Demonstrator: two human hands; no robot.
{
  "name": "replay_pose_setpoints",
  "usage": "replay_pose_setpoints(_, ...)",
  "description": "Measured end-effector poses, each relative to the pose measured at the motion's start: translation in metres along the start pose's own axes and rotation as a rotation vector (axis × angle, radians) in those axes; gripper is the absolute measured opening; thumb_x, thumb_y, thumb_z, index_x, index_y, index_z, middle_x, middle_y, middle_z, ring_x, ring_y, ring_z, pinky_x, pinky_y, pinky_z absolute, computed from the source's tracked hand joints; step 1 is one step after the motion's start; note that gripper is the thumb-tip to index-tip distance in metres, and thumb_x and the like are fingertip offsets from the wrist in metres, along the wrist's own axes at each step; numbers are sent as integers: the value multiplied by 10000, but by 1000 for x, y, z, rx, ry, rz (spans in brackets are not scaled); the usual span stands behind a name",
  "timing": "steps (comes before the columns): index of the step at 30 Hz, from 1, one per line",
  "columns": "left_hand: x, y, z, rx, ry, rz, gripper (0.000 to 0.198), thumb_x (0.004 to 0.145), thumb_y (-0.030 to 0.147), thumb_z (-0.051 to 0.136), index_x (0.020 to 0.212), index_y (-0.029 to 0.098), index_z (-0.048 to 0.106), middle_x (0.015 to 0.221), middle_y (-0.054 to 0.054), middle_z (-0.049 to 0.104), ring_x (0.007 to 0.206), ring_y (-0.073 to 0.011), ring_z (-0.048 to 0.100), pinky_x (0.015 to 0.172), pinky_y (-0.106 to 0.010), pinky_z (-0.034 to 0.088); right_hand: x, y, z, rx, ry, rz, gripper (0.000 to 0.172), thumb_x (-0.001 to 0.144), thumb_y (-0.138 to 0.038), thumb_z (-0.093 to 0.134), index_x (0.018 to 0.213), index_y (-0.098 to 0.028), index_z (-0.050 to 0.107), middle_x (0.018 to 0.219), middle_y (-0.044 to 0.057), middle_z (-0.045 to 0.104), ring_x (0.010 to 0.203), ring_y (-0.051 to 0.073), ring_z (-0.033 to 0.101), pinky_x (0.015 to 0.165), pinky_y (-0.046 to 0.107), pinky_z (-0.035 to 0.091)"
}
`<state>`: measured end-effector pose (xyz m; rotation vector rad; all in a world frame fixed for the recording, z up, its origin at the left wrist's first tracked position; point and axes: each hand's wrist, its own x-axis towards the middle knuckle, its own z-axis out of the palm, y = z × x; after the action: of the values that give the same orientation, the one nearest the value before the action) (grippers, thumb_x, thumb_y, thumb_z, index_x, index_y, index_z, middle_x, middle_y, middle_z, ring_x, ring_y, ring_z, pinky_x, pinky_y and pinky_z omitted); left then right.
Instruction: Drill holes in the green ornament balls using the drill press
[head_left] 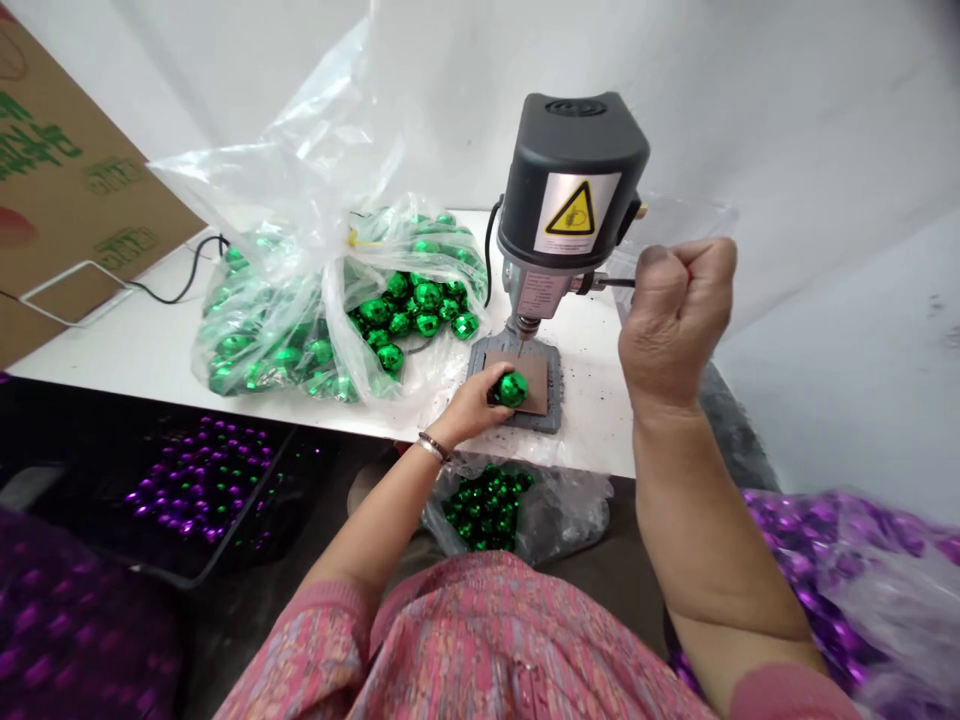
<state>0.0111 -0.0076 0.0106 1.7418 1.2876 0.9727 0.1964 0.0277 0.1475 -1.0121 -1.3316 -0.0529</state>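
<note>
1. Through the head camera I see my two hands well apart from each other, each closed on something.
2. My left hand is clamped on a green faceted ball, holding it low over the brown board on the drill press's grey base; I cannot tell whether the ball touches the board.
3. The thin drill bit points down just behind the ball.
4. My right hand is clenched around the end of the lever at the side of the drill press.
5. Dark crumbs lie about the base on the white tabletop.
6. Left of the press, I have a clear plastic bag with green balls in and around its folds.
7. A second bag of green balls sits below the tabletop's edge.
8. Purple balls fill a bag at far right.
</note>
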Motion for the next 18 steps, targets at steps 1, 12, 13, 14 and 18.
replay_pose_setpoints(1, -7, 0, -5, 3, -36, 47, 657, 608, 139, 777, 1246, 239, 660, 1292, -63, 653, 1186, -256, 595, 1057, -366, 446, 0, 1, 0, -3, -1, -5, 273, 956, -411, 476, 763, -225, 427, 654, -26, 431, 604, 101, 432, 602, 275, 414)
replay_pose_setpoints(12, 73, -29, -57, 170, 457, -273, 446, 775, 61, 572, 1184, 197, 682, 1224, -126, 653, 1123, -285, 605, 997, -399, 461, -12, 6, -6, 62, -61, 55, 257, 949, -463, 483, 843, -230, 490, 704, -33, 453, 640, 90, 487, 659, 266, 450)
replay_pose_setpoints(13, 82, -31, -58, 274, 413, -232, 502, 755, 28, 566, 1209, 211, 679, 1316, -136, 609, 1205, -312, 566, 1038, -425, 431, -12, 6, -7, 58, -63, 49, 259, 948, -464, 486, 841, -228, 493, 700, -36, 452, 633, 83, 482, 649, 259, 444)
replay_pose_setpoints(14, 89, -32, -58, 385, 345, -187, 560, 741, 1, 555, 1238, 229, 671, 1401, -138, 555, 1261, -334, 530, 1071, -453, 400, -12, 5, -7, 52, -63, 41, 261, 947, -463, 486, 837, -227, 495, 693, -39, 450, 622, 77, 474, 636, 253, 437)
replay_pose_setpoints(18, 98, -33, -59, 699, 92, -182, 668, 756, -1, 519, 1367, 261, 586, 1455, -157, 505, 1273, -374, 529, 1074, -526, 379, -13, 3, -8, 37, -53, 10, 264, 954, -453, 476, 828, -222, 496, 676, -45, 442, 596, 64, 455, 601, 238, 417)
